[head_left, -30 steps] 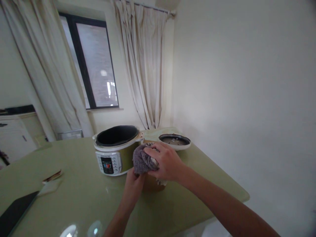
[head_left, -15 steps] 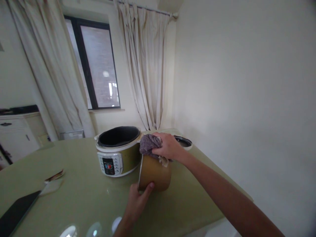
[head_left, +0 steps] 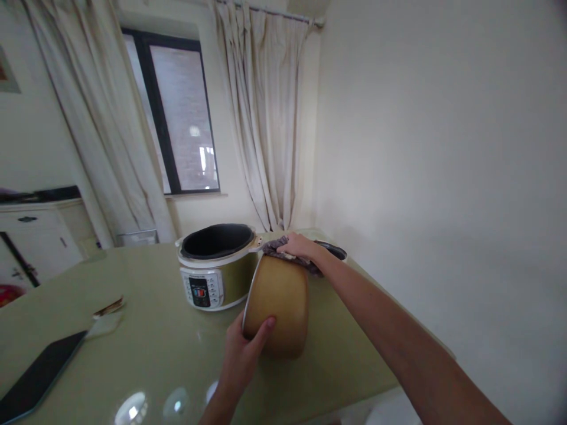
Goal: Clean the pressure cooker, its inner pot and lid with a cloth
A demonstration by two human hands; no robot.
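A gold-brown inner pot [head_left: 283, 301] is tipped on its side above the table, its rim facing left. My left hand [head_left: 245, 348] is closed on that rim, with the thumb pressed on the outer wall. Against the pot's upper side, my right hand [head_left: 301, 247] grips a dark purple-grey cloth [head_left: 275, 245]; part of the cloth hangs past the wrist. Just behind and left of the pot stands a white and olive rice cooker [head_left: 221, 289], its dark cavity uncovered and its button panel facing me. The pot's inside is hidden from view.
A round dark-and-white lid [head_left: 334, 250] lies behind my right wrist. On the left of the glossy green table [head_left: 159, 330] are a dark flat tablet-like slab [head_left: 42, 375] and a small brown-and-white item [head_left: 108, 310]. A wall [head_left: 443, 177] borders the right.
The pot has turned so that more of its outer wall faces me. My right hand and the cloth have slid along its top, the cloth now flatter. The view has shifted slightly.
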